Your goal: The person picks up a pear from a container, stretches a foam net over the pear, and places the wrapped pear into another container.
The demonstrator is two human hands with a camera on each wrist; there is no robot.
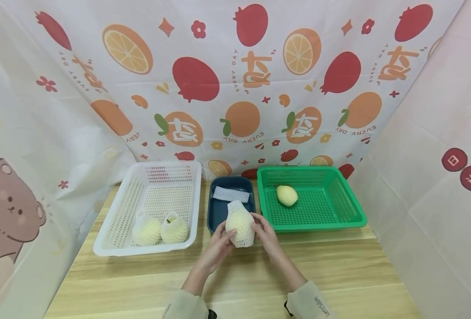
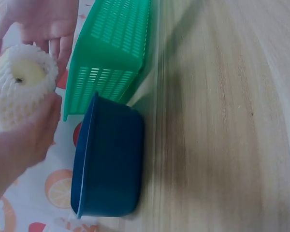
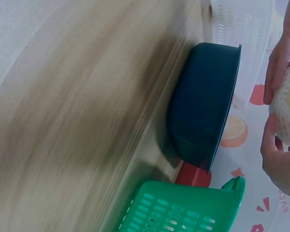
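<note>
Both hands hold a pale yellow pear (image 1: 240,223) in a white foam net sleeve, in front of the dark blue bin and overlapping it in the head view. My left hand (image 1: 219,246) grips its left side, thumb across the front. The right hand (image 1: 266,235) has its fingers and thumb on the right side of the net. In the left wrist view the net's end is open around the pear's stem end (image 2: 26,75). Another foam net sleeve (image 1: 231,195) lies flat in the blue bin (image 1: 212,219).
On the left, a white basket (image 1: 113,221) holds two net-wrapped pears (image 1: 174,229). A green basket (image 1: 319,228) at right contains one bare yellow pear (image 1: 287,196). All three containers stand on a wooden table (image 1: 339,270) before a fruit-printed curtain (image 1: 275,102).
</note>
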